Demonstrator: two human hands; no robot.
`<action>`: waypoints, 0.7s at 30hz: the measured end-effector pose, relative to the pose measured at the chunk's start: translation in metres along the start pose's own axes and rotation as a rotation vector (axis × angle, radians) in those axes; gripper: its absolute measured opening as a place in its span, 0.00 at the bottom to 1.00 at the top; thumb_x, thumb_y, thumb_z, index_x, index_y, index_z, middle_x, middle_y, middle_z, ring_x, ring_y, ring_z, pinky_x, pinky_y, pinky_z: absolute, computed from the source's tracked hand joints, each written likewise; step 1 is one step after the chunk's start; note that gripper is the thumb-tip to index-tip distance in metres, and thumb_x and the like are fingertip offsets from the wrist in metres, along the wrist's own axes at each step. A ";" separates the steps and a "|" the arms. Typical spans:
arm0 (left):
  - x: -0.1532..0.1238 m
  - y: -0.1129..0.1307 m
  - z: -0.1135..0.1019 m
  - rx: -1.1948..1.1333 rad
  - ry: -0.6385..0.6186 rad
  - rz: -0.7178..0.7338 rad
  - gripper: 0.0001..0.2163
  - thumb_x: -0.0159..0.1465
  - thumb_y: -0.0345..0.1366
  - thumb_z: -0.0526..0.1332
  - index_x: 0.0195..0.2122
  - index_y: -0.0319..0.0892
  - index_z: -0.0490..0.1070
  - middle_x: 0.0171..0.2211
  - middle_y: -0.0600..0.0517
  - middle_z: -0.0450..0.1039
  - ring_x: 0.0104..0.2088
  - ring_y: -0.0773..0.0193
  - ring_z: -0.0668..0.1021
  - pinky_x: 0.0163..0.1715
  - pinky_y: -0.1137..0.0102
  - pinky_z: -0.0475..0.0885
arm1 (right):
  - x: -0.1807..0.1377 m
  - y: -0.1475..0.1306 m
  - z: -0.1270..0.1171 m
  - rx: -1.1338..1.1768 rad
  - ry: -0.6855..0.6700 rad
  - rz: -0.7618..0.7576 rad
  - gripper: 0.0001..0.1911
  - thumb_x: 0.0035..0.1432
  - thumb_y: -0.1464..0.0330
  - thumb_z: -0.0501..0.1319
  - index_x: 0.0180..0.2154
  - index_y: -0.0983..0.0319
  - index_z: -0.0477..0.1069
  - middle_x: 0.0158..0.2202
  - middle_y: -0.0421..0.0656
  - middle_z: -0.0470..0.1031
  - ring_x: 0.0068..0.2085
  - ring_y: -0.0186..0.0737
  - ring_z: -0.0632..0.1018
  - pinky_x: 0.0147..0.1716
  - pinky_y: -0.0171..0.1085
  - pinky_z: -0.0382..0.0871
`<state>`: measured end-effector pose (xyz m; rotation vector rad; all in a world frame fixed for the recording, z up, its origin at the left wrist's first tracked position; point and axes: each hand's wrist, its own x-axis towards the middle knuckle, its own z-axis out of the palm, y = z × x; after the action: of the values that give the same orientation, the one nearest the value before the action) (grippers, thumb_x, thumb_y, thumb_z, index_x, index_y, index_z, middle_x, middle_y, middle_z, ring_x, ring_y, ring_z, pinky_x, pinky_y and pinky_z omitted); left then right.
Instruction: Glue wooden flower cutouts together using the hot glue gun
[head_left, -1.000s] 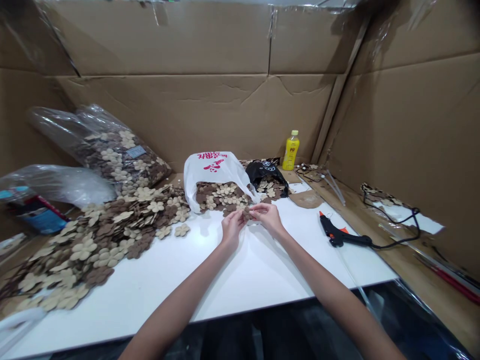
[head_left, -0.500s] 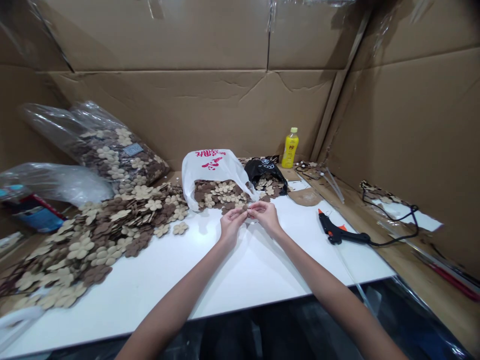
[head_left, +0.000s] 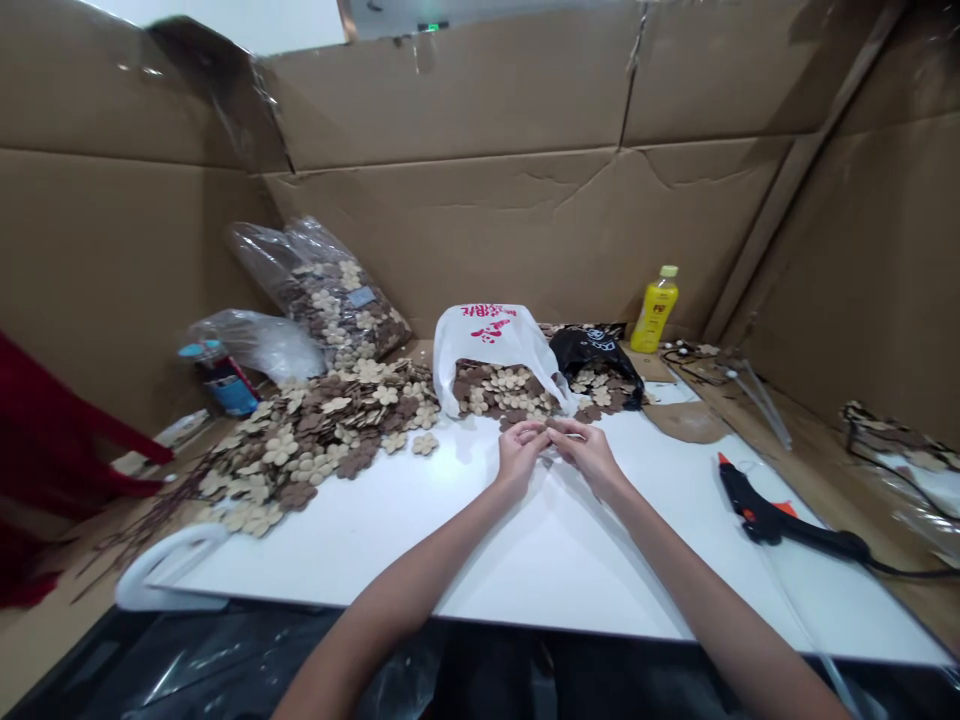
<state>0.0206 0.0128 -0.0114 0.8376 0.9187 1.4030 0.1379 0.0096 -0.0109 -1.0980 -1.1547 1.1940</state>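
My left hand [head_left: 523,455] and my right hand [head_left: 589,450] meet fingertip to fingertip above the white board [head_left: 390,550]. Both are closed in a pinch around a small brown piece [head_left: 551,427], mostly covered by the fingers; its exact shape cannot be made out. Just beyond them, a white plastic bag [head_left: 491,335] lies with its mouth towards me, brown and beige flower-shaped pieces [head_left: 506,388] showing inside. A black bag [head_left: 589,352] with similar pieces is beside it. To the left spreads a big heap of flower pieces [head_left: 322,430].
A black glue gun [head_left: 787,530] with an orange tip lies at right, its cord trailing off. Behind stand a yellow bottle [head_left: 655,312] and cardboard walls [head_left: 450,230]. A clear bag of flowers [head_left: 345,305], red cloth [head_left: 60,430] and a white handle-like loop [head_left: 169,560] are leftward.
The view has swung left and tilted up, so the scene sits further right and the red cloth shows. My hands stay pinched together over the board.
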 end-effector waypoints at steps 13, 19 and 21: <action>-0.008 -0.011 0.004 0.058 -0.072 0.063 0.21 0.41 0.26 0.68 0.36 0.41 0.62 0.31 0.49 0.73 0.32 0.64 0.76 0.37 0.67 0.70 | 0.006 0.000 -0.011 -0.247 0.218 -0.193 0.19 0.39 0.57 0.66 0.29 0.66 0.76 0.27 0.49 0.78 0.29 0.44 0.77 0.30 0.39 0.70; -0.008 -0.021 0.000 0.184 -0.011 0.032 0.19 0.42 0.21 0.65 0.34 0.40 0.63 0.30 0.49 0.70 0.30 0.66 0.74 0.34 0.68 0.70 | 0.004 -0.011 -0.019 -0.181 0.247 -0.216 0.17 0.39 0.58 0.66 0.24 0.66 0.73 0.20 0.46 0.74 0.21 0.39 0.74 0.21 0.36 0.68; -0.008 -0.023 0.000 0.200 -0.060 0.037 0.17 0.43 0.21 0.64 0.33 0.40 0.63 0.28 0.50 0.70 0.30 0.65 0.74 0.33 0.68 0.69 | 0.002 -0.015 -0.016 -0.134 0.211 -0.201 0.16 0.38 0.59 0.67 0.22 0.66 0.72 0.19 0.45 0.74 0.20 0.37 0.73 0.20 0.35 0.67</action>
<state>0.0311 0.0047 -0.0315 1.0461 1.0129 1.3245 0.1550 0.0101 0.0024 -1.1496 -1.1625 0.8344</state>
